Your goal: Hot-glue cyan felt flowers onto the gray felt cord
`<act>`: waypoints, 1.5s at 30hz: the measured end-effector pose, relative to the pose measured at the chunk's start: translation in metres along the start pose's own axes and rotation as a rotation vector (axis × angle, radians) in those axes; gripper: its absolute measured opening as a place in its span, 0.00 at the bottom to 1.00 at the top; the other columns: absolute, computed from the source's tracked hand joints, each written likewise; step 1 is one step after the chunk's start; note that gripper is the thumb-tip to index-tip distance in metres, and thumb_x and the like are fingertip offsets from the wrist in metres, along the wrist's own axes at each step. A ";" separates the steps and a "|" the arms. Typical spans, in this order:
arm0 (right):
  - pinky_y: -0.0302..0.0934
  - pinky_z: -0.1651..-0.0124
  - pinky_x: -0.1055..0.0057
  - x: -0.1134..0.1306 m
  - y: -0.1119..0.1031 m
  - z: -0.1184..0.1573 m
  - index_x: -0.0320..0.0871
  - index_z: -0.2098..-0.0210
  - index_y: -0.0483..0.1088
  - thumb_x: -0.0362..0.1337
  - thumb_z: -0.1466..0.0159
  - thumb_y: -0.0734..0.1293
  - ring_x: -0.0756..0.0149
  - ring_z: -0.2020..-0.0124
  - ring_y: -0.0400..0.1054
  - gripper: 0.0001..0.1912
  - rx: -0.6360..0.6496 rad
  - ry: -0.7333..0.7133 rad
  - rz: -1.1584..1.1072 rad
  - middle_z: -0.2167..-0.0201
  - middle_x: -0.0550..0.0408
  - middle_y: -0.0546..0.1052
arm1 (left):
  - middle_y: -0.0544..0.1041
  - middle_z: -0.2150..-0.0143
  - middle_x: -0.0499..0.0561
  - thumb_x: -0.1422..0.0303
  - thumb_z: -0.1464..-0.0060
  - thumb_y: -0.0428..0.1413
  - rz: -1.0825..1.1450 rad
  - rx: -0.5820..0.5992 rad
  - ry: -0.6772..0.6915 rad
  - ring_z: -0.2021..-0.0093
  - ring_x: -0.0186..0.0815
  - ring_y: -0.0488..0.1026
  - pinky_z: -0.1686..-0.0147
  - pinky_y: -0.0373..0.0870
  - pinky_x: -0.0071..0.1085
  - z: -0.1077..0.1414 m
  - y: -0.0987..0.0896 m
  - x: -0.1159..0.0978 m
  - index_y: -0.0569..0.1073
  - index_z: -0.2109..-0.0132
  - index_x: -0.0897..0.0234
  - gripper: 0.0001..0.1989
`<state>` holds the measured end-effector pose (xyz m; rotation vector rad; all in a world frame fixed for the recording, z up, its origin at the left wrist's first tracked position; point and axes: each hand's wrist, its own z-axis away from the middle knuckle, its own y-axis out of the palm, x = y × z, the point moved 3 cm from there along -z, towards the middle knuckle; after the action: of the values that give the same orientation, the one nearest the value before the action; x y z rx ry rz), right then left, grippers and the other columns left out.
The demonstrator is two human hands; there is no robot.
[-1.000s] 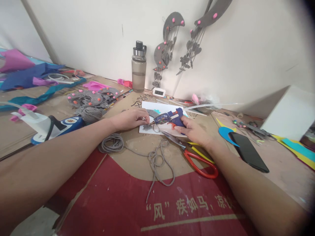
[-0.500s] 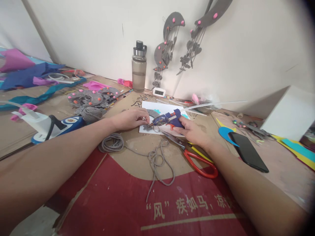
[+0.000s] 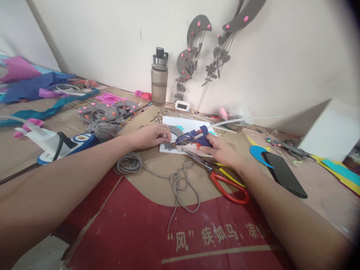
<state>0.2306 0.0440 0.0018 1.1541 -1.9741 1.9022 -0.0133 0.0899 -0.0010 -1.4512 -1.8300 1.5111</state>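
Observation:
My right hand (image 3: pixel 218 150) is wrapped round the handle of a blue hot glue gun (image 3: pixel 194 137), with a long clear glue stick (image 3: pixel 239 120) out of its back. Its nozzle points left, close to the fingertips of my left hand (image 3: pixel 153 135). Those fingers are pinched together at grey yarn (image 3: pixel 169 146) beside the nozzle; the exact grip is partly hidden. Behind them a grey curved piece (image 3: pixel 176 130) lies on a white sheet (image 3: pixel 185 120). Loose yarn (image 3: pixel 180 183) trails on the cardboard from a coil (image 3: pixel 128 164) below my left wrist.
Scissors (image 3: pixel 229 187) with red and yellow handles lie under my right wrist. A phone (image 3: pixel 284 174) and blue crescent (image 3: pixel 260 155) are to the right. A power strip (image 3: pixel 81 140) stands left, a water bottle (image 3: pixel 159 80) and small clock (image 3: pixel 182 105) at the wall, near hanging grey crescents (image 3: pixel 184 63).
The glue gun and my right hand have shifted very slightly, the nozzle staying at the yarn. My left hand keeps nearly the same place.

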 end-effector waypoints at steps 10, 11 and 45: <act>0.59 0.45 0.59 -0.008 0.002 -0.004 0.47 0.49 0.65 0.39 0.41 0.63 0.58 0.49 0.64 0.20 -0.049 -0.001 -0.045 0.49 0.56 0.71 | 0.73 0.62 0.51 0.66 0.43 0.50 -0.016 0.000 0.002 0.61 0.33 0.69 0.58 0.63 0.28 0.000 0.001 0.002 0.73 0.64 0.63 0.08; 0.57 0.44 0.58 -0.007 0.002 -0.004 0.47 0.48 0.65 0.39 0.41 0.64 0.58 0.48 0.64 0.21 -0.051 -0.009 -0.039 0.48 0.55 0.71 | 0.73 0.62 0.51 0.66 0.43 0.50 -0.017 0.000 0.001 0.61 0.33 0.69 0.58 0.62 0.28 0.000 0.001 0.002 0.73 0.64 0.63 0.08; 0.57 0.43 0.56 -0.017 0.009 -0.004 0.48 0.45 0.61 0.42 0.39 0.63 0.57 0.48 0.64 0.23 -0.049 -0.063 -0.065 0.48 0.54 0.70 | 0.73 0.62 0.51 0.66 0.43 0.49 -0.038 -0.007 0.012 0.61 0.33 0.69 0.57 0.62 0.28 0.001 0.001 -0.001 0.73 0.64 0.63 0.09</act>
<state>0.2348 0.0532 -0.0147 1.2638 -1.9781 1.7968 -0.0127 0.0885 -0.0018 -1.4183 -1.8474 1.4761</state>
